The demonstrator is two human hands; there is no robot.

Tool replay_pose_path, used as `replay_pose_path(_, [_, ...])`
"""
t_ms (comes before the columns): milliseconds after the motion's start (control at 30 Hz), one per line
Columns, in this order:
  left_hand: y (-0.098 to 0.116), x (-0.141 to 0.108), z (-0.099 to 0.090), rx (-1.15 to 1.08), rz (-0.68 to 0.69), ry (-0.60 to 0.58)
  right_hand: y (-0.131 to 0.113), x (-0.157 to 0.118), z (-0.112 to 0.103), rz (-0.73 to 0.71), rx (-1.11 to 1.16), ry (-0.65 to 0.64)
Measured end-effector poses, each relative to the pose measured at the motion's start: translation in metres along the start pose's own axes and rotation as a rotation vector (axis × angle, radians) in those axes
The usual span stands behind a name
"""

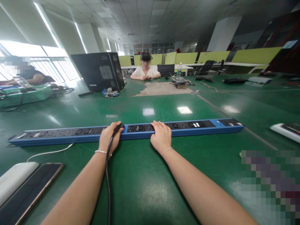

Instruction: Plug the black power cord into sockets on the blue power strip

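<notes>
A long blue power strip (187,128) with black sockets lies across the green table (140,175) in front of me. My left hand (108,139) grips a black plug (119,127) at the strip's top face, near its middle. The plug's black cable (107,175) runs back along my left forearm toward me. My right hand (161,136) rests flat on the strip's front edge, just right of the middle, fingers over the blue rail. It holds nothing.
A phone (28,193) and a white power bank (14,179) with a thin white cable lie at the near left. A white device (284,130) sits at the right edge. A black computer case (98,72) stands further back. Two people sit at the table's far side.
</notes>
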State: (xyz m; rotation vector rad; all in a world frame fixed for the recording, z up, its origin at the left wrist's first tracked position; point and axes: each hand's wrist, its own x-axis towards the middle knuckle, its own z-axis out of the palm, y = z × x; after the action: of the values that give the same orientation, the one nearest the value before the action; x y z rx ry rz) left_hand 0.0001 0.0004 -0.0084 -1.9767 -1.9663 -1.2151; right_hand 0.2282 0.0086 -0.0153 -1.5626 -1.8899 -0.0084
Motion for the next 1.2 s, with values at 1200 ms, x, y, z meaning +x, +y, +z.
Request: replay_pose_path(1200, [-0.018,0.001,-0.029,-0.080,-0.127,0.299,0.001,0.000,-0.001,-0.009,-0.020,0.012])
